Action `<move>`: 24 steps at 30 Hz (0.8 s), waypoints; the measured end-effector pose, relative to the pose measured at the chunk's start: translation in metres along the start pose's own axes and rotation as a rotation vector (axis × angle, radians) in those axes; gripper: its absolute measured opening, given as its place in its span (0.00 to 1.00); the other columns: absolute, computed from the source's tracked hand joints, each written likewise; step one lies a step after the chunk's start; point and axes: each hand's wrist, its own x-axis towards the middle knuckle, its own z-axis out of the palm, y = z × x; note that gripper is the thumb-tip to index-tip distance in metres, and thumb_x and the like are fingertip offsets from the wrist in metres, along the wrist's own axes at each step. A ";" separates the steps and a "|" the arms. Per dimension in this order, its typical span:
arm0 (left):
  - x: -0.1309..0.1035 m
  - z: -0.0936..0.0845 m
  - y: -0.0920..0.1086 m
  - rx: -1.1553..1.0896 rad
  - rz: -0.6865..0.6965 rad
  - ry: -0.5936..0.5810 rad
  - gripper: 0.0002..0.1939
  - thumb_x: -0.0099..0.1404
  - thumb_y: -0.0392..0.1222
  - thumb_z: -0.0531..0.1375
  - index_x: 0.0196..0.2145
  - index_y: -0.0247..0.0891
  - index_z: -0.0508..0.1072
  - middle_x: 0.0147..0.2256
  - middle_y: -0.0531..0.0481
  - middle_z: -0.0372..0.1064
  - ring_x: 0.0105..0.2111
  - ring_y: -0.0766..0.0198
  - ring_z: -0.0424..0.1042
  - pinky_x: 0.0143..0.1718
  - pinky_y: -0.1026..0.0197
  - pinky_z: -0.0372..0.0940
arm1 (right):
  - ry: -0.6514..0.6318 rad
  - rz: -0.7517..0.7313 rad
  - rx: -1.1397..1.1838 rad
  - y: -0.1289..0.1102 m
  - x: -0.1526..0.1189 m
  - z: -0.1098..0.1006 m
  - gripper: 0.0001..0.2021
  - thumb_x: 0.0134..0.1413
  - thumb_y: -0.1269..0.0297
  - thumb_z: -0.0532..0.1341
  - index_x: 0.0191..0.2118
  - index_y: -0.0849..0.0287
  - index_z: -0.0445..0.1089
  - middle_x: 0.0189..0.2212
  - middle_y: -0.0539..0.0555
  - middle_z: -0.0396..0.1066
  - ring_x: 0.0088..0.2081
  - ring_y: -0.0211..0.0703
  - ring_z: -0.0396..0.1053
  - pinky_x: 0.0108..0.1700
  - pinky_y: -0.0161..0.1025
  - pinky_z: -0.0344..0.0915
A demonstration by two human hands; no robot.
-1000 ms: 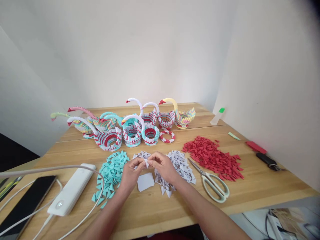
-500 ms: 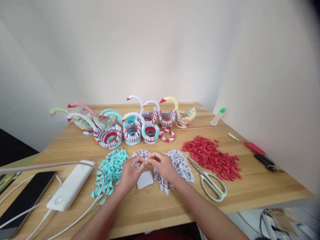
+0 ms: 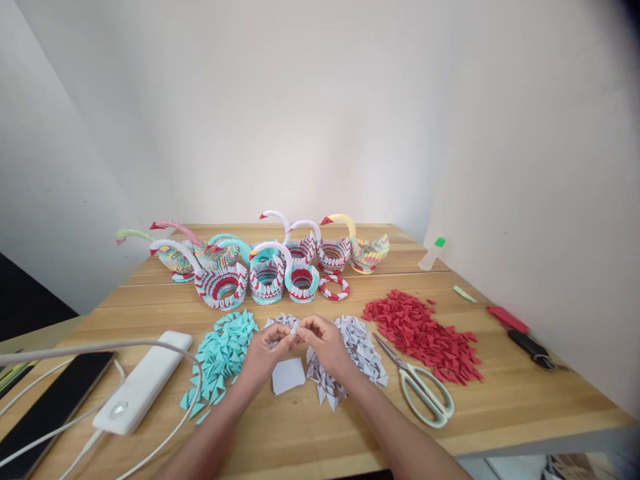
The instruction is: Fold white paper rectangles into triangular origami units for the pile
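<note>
Above a small stack of white paper (image 3: 289,376), my left hand (image 3: 265,350) and my right hand (image 3: 325,343) meet, fingertips pinched on one small white paper piece (image 3: 295,329). Its exact shape is mostly covered by the fingers. Folded white-grey paper triangles (image 3: 357,347) lie beside and beneath my right hand, and a smaller white heap (image 3: 283,319) shows behind both hands. A pile of turquoise triangles (image 3: 225,353) is left of my left hand. Farther right spreads a pile of red triangles (image 3: 425,337).
Several folded-paper swans (image 3: 223,287) stand at the back, with a red and white ring (image 3: 334,287). Scissors (image 3: 425,393) lie at right, near a black-handled tool (image 3: 530,345). A white power bank (image 3: 145,380), cables and a phone (image 3: 55,407) occupy the left.
The whole view has tilted upward, so the table things appear lower. Both hands remain together on the white piece, their fingers slightly shifted.
</note>
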 end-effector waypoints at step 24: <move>-0.002 -0.006 0.011 -0.145 -0.100 -0.100 0.14 0.57 0.50 0.61 0.31 0.35 0.73 0.28 0.47 0.73 0.30 0.61 0.70 0.36 0.61 0.63 | 0.010 0.016 0.087 0.000 0.001 -0.002 0.08 0.54 0.60 0.60 0.33 0.60 0.69 0.25 0.48 0.69 0.28 0.37 0.68 0.34 0.34 0.63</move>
